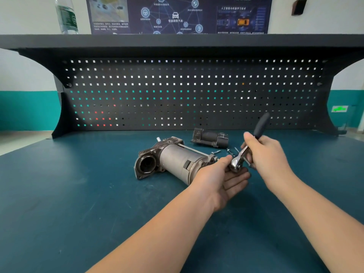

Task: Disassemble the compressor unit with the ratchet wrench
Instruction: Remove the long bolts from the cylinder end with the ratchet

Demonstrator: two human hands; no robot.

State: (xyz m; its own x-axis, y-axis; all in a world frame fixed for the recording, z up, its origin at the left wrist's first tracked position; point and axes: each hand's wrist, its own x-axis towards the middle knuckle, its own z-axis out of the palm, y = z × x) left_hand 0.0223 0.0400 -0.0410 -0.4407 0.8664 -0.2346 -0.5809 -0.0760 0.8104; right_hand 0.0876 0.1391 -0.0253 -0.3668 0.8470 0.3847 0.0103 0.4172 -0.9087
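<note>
The compressor unit (175, 161), a grey metal cylinder with a dark cast head at its left end, lies on its side on the blue-green bench top (78, 194). A long through-bolt (194, 150) runs along its top. My right hand (264, 154) grips the ratchet wrench (239, 157) by its shaft, the black handle pointing up and back. The wrench's chrome head sits at the cylinder's right end. My left hand (222, 178) cups under that head, palm up, thumb and fingertips touching it.
A removed dark part (209, 137) lies behind the unit, with several loose bolts (229, 151) beside it. A black pegboard (187, 91) rises at the bench's back. A water bottle (66, 15) stands on the shelf above, upper left.
</note>
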